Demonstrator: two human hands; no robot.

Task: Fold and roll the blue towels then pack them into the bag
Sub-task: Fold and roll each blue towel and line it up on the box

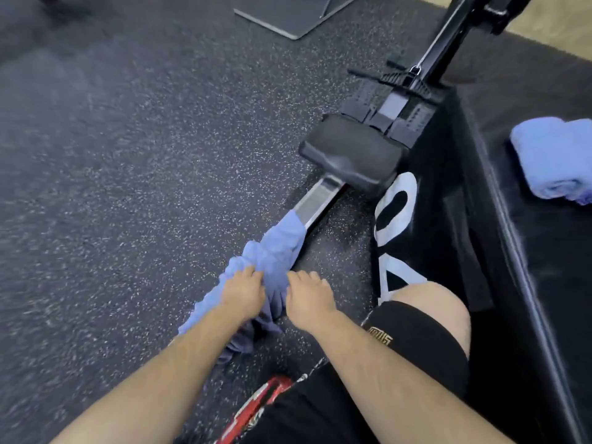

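Left hand (243, 293): fingers curled down into the bunched cloth, gripping the towel (278, 248) at its middle; forearm reached in from the lower left.
Right hand (309, 299): just beside the left, with a fold of blue between them; fingers curled, thumb side pressed to the cloth and gripping its right edge, though blur hid the fingertips.
Towel: light blue, unfolded and crumpled into a long rope-like bunch; its far end lay draped over the rail (317, 200), its near end trailed to the floor (128, 155) under the left forearm.
Rolled towel (554, 158): a second blue one, already rolled, lay on top of the box (544, 283) at the right edge, well apart from the hands.
Rail: a silver bar that ran diagonally from the hands up towards the right, carrying a black seat (352, 155); beyond the seat were black footrests with straps.
Box: black, padded, large white letters on its side, set close along the right of the rail.
Floor: dark rubber with pale speckles, blurred on the left.
Knee (429, 302): bare, bent, next to the lettered side of the box, with a black sleeve (426, 334) just below it in the picture.
Shorts (320, 411): black, with a red and white pattern at the bottom edge.
Plate (288, 17): flat, grey, on the floor at the top.
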